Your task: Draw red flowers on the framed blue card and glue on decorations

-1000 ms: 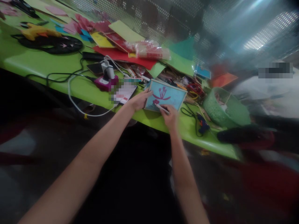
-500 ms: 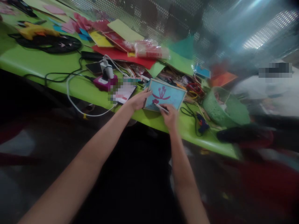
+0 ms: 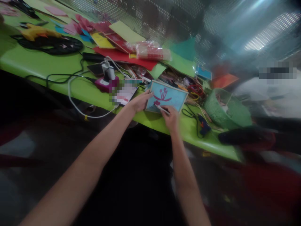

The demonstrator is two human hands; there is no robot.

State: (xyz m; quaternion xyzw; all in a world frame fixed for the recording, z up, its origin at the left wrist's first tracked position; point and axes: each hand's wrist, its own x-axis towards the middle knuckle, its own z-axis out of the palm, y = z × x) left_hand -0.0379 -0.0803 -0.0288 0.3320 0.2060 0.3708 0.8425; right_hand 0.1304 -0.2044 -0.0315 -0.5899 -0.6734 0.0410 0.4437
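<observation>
A light-blue picture panel [image 3: 177, 98] with a pale border and dark pink flower shapes is tilted up at the front edge of the green table. My left hand [image 3: 141, 101] grips its left edge, thumb on the front. In my right hand [image 3: 171, 116] a slim white pen-like stick [image 3: 162, 109] is pinched, its tip at the lower pink flower [image 3: 157, 103]. Whether the tip touches the surface cannot be made out. Left of my left hand lies a phone [image 3: 127, 93] with a lit screen and a white cable plugged in.
A purple power socket block [image 3: 106, 84] with a white plug sits left of the phone. Coloured paper [image 3: 148, 62] and craft scraps pile up behind. To the right are a glue gun [image 3: 203, 125], a green basket [image 3: 217, 111] and a person in white [image 3: 279, 94]. A black mask [image 3: 54, 45] lies far left.
Almost nothing differs. The view has shifted very slightly; both hands keep their hold, and the stick's tip stays at the lower flower.
</observation>
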